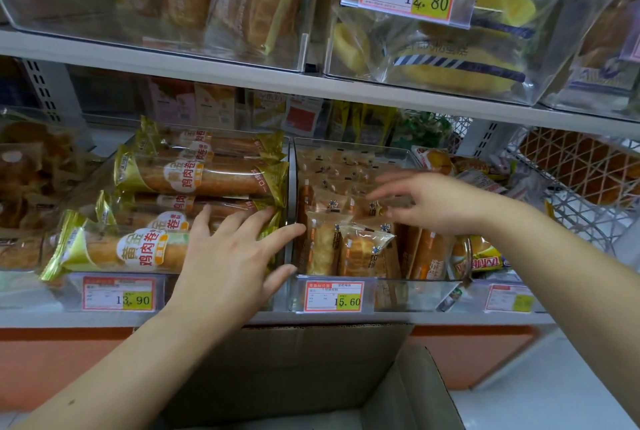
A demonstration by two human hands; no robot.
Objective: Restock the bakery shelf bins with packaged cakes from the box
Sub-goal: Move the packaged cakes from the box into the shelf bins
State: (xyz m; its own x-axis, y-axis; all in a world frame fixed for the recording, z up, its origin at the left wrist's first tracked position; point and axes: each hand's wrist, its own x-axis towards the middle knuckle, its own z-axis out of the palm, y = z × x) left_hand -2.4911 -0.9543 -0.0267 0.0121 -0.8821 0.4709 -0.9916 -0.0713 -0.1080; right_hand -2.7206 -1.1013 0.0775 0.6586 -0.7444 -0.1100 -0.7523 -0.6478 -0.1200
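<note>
Worn on the head, facing forward and down, close to the white metal shelf (221,74). Wide-angle, spanning clear plastic bins (408,294) above and brown cardboard box (311,370) below.

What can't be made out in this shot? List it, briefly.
Head view:
- Box interior: mostly cut off by the bottom edge, so remaining stock is unknown.
- Right hand fingers: motion-blurred, so contact with the packaged cakes is unclear.
- Price tag small print: too small.
- Packs behind the bins: dim and blurred.
</note>
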